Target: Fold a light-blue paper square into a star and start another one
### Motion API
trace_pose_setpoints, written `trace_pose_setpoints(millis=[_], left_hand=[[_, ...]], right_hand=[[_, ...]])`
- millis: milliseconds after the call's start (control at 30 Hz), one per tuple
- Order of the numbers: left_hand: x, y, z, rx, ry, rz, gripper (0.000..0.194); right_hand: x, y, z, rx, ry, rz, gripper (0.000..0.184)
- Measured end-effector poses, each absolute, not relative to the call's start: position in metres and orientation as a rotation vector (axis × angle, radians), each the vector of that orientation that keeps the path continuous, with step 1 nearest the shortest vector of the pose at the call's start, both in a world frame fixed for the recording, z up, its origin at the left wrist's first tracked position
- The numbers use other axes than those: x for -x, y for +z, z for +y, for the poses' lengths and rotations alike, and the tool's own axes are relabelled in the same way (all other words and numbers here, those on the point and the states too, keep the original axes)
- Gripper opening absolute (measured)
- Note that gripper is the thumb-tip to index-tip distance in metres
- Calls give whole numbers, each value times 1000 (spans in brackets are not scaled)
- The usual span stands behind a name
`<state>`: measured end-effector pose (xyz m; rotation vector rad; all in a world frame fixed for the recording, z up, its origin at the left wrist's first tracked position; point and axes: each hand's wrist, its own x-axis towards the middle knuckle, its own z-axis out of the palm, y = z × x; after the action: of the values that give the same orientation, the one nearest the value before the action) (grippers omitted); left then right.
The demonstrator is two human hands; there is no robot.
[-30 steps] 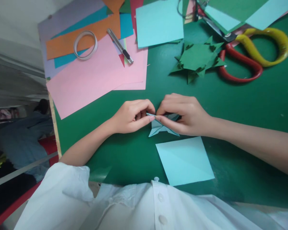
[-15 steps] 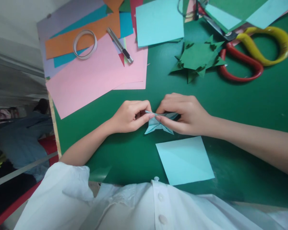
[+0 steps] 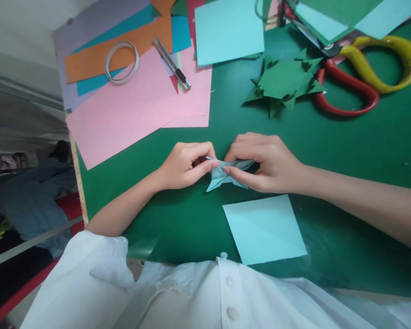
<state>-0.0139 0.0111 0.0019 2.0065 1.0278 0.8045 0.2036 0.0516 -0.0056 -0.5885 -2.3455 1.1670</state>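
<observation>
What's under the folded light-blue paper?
Green tabletop shows around the folded light-blue paper; whatever lies directly beneath is hidden by it and the right hand.

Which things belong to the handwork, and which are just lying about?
In use: folded pale blue paper, left hand, right hand.

Seemingly lying about: nearer pale blue sheet, green paper shape, scissors, craft knife, tape roll, pink paper.

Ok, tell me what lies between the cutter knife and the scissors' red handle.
In the head view, going from the cutter knife to the red handle: pink paper, a stretch of green tabletop, then the spiky green folded paper.
</observation>
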Motion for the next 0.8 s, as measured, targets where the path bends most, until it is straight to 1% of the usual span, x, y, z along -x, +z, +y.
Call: trace_pose_setpoints(millis=[100,267,367,500,567,667,800], left_hand=[[14,2,11,-1980,817,1022,26],[14,1,11,-1927,782,1005,14],[15,2,12,-2001,765,931,3],[16,3,12,-2065,743,893,12],[14,3,11,-2071,767,948,9],[12,2,10,-2103,804,1030,5],[9,-1,8,-2245,774,1030,11]], right_hand=[[-204,-5,52,578,1147,-2369,20],[-207,-6,55,499,1101,-2438,21],[-207,-6,56,449,1087,-2445,18],[-207,-5,55,498,1057,-2368,7],[-206,-4,54,559,918,-2332,4],[-206,-4,52,602,606,-2318,5],[-207,-7,47,599,368,-2392,7]])
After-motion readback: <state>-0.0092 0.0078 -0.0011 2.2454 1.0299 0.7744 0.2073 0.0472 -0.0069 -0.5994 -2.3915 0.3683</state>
